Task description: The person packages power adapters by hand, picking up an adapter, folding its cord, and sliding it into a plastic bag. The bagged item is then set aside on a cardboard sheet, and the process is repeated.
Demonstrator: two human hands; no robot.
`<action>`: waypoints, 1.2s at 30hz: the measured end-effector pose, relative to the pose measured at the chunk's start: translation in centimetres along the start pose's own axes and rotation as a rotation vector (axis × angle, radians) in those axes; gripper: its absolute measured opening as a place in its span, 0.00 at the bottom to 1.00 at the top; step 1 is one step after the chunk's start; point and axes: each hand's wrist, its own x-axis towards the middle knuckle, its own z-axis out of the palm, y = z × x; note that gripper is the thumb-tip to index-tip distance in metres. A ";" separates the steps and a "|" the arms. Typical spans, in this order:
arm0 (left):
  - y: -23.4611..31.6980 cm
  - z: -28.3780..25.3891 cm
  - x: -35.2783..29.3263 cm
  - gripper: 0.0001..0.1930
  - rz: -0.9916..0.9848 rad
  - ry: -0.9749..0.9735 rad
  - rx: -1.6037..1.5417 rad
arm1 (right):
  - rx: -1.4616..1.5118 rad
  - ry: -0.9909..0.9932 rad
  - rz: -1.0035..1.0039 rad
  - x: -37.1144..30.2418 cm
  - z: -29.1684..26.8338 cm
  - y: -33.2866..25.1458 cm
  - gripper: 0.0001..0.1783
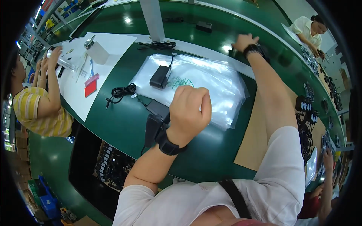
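Note:
My left hand is closed into a fist over the near edge of a stack of clear plastic bags. Its fingers curl under, hiding whatever they may hold. Beside that wrist, on the left, lies a black power adapter with its cable coiled. A second black adapter rests on top of the bags, its lead running to the far side. My right hand reaches out to the far right above the green belt. Its fingers are spread, with no object visible in them.
Another black adapter sits on the belt, and a coiled cable lies by the metal post. White paper at left bears a metal-topped bottle and a red block. Cardboard lies at right; co-workers are on both sides.

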 end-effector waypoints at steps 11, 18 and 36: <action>-1.5 0.7 0.7 0.09 0.045 -0.009 0.098 | 0.688 0.459 -0.363 12.0 7.2 -6.3 0.34; -1.7 0.2 0.0 0.08 0.010 -0.035 0.125 | 0.929 0.835 -0.174 1.5 -4.9 -0.7 0.27; 5.7 -2.6 6.8 0.12 -0.618 -0.134 -1.419 | 1.681 0.434 -0.735 -26.1 -7.5 -0.7 0.39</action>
